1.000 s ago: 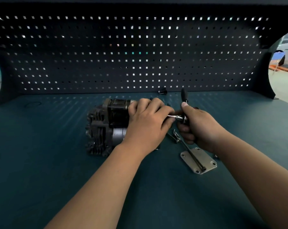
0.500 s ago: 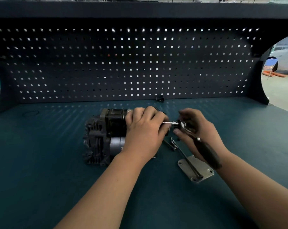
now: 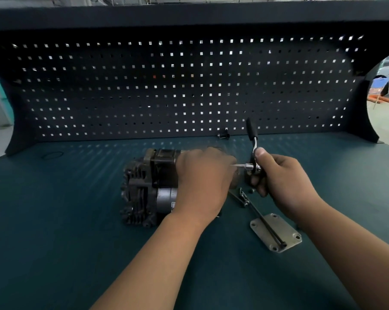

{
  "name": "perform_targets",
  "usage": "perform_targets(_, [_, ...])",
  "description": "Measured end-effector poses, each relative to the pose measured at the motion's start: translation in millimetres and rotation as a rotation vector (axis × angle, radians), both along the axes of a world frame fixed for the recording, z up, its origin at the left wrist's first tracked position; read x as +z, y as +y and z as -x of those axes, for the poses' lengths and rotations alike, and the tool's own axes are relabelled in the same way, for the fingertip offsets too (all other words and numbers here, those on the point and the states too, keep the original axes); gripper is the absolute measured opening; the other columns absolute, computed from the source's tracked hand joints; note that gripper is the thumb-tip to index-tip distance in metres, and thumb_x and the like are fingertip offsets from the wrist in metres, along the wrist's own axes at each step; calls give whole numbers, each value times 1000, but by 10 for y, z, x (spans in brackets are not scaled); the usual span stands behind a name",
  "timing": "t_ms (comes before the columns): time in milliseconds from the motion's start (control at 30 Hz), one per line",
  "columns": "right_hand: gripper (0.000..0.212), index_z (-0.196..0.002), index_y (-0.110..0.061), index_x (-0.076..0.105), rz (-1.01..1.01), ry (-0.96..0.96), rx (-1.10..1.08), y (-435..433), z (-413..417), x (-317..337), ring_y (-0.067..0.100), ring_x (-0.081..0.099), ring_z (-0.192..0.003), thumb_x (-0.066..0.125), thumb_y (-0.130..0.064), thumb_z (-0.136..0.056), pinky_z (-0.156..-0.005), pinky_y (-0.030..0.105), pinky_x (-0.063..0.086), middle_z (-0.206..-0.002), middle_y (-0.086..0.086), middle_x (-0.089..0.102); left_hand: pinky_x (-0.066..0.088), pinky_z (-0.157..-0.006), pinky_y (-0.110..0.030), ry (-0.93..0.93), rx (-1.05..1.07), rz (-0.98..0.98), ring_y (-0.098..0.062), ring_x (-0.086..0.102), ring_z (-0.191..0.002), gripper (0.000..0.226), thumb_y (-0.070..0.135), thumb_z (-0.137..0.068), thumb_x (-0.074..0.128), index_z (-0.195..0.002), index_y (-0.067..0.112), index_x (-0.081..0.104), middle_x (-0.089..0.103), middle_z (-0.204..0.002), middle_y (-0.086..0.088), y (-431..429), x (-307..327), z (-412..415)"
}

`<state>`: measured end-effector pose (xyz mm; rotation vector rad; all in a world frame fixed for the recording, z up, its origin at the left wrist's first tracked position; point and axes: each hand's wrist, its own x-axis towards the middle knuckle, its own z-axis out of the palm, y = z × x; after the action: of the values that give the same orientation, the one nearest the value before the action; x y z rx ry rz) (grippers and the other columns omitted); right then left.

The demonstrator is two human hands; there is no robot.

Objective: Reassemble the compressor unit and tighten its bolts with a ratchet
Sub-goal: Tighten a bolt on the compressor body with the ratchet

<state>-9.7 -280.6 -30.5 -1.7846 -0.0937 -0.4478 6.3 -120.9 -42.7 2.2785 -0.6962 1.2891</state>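
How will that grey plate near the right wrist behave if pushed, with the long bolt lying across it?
The plate looks like flat, stiff metal, so it should slide, not tip. The long bolt rests across it, overhanging the far edge; being round, it would probably roll off.

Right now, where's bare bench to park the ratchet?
Bare bench left of the compressor, nearer than the thin ring. Also far right, past the right hand and the plate. Crowded: between compressor and plate, where loose bolts lie below the ratchet.
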Motion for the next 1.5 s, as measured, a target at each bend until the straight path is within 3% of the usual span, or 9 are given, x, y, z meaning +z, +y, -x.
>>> perform_targets(167, [11, -85, -24, 72, 30, -144, 105, -99, -18, -23, 15, 66, -62, 64, -18, -88, -65, 28, 55, -71, 1, 69, 20, -83, -34, 79, 44, -49, -17, 32, -93, 21, 34, -90, 47, -95, 24, 65, 60, -94, 8, -7, 39, 14])
perform_targets(367, [37, -97, -45, 69, 173, -133, 224, -262, -35, 40, 7, 69, -92, 77, -25, -67, -80, 22, 54, -99, -10, 73, 20, -84, -35, 90, 61, -46, -18, 32, -93, 15, 32, -90, 53, -96, 24, 65, 60, -95, 7, -21, 44, 9])
perform_targets(533, [13, -81, -25, 70, -50, -50, 165, -158, -68, 17, 22, 71, -69, 71, -33, -70, -66, 34, 53, -76, 5, 73, 24, -86, -34, 56, 37, -14, -17, 35, -92, 20, 34, -87, 53, -96, 23, 66, 61, -92, 7, 2, 61, 16])
perform_targets(800, [56, -67, -7, 56, 105, 145, -6, 2, 18, 92, 12, 47, -36, 41, -55, -92, -39, 14, 37, -44, 1, 57, 31, -86, -40, 10, 52, -50, -21, 41, -93, 22, 36, -88, 52, -93, 24, 70, 60, -92, 5, 5, 35, 20])
perform_targets(1033, [10, -75, -26, 62, 280, -232, -3, -130, -10, 25, 12, 59, -55, 67, -26, -83, -55, 18, 48, -68, -1, 65, 32, -83, -40, 42, 37, -46, -20, 37, -92, 27, 41, -87, 48, -89, 25, 70, 58, -87, 4, 24, 54, -10])
perform_targets(1133, [32, -86, -39, 58, 417, -317, -4, -184, -6, -32, 0, 63, -77, 78, -16, -75, -68, 7, 45, -88, -21, 64, 31, -84, -40, 46, 38, -41, -20, 38, -92, 27, 41, -87, 47, -88, 26, 69, 58, -86, 5, 23, 57, -12])
perform_targets(1267, [40, -93, -38, 56, 209, -233, 77, -156, -22, -55, 5, 66, -76, 79, -10, -74, -71, 18, 53, -88, -13, 67, 29, -85, -38, 39, 27, -21, -22, 42, -90, 26, 41, -87, 50, -87, 25, 70, 59, -86, 6, 17, 62, -2])
perform_targets(1367, [11, -83, -24, 60, 60, -111, 74, -93, -24, -3, 18, 68, -61, 70, -21, -83, -65, 34, 55, -75, 5, 68, 33, -84, -40, 5, 27, -21, -21, 40, -91, 23, 38, -87, 55, -91, 23, 71, 61, -89, 5, 15, 42, 0])
perform_targets(1500, [44, -75, -12, 60, -28, 60, 76, 18, -10, 40, 19, 53, -43, 48, -53, -90, -47, 26, 44, -58, 6, 59, 30, -88, -36, -15, -6, -16, -18, 38, -92, 23, 34, -88, 53, -94, 19, 70, 62, -94, 2, -5, 50, 20])
